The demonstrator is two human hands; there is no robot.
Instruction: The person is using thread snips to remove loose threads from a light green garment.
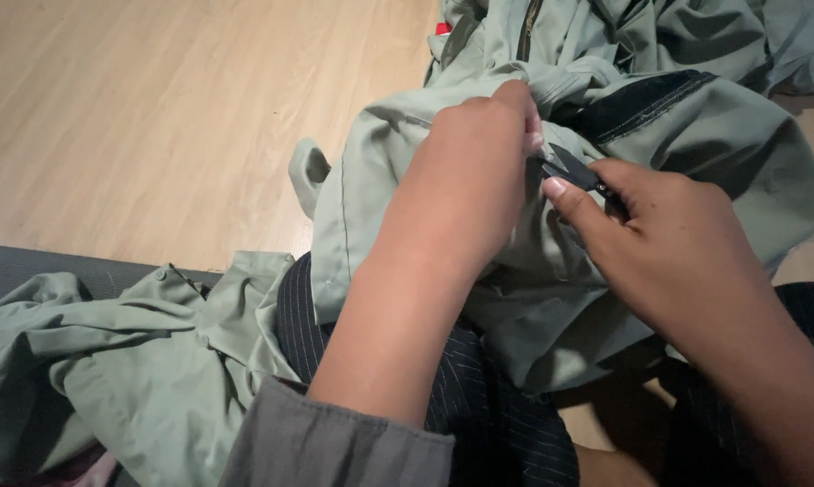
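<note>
Pinching one green garment (pixel 398 180), left hand (pixel 474 180); right hand (pixel 673 239) holding one snipper (pixel 574 169).

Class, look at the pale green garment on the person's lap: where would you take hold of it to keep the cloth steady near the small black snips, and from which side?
Pinch the raised fold of the pale green garment just beside the small black snips, coming from the left, as the left hand does. The cloth bunches into a ridge there, offering something to pinch, and the right hand with the snips already occupies the other side.

Things around the work
A light wooden floor (pixel 154 108), a grey mat (pixel 28 266), more green garments (pixel 109 361) and something small and red (pixel 442 28).
</note>
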